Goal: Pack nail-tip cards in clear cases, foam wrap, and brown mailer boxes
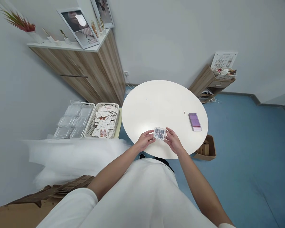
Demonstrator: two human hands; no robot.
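Between my two hands is a small clear plastic box of press-on nails [160, 133], held over the near edge of the white oval table [154, 98]. Rows of bluish-grey nails show through its top. My left hand [145, 140] grips the left side of the box, fingers closed on its edge. On the opposite side, my right hand [173, 141] pinches the right edge between thumb and fingers. A purple item [194, 121], partly blurred out, lies on the right of the table. A tiny dark object [184, 112] is near it.
To the left stand a white basket [118, 122] of nail cards and a stack of clear plastic boxes [73, 118]. White foam sheets [73, 155] and brown cardboard [19, 212] lie nearer. A wooden cabinet [85, 69] is behind. An open carton [210, 148] sits beneath the table's right edge.
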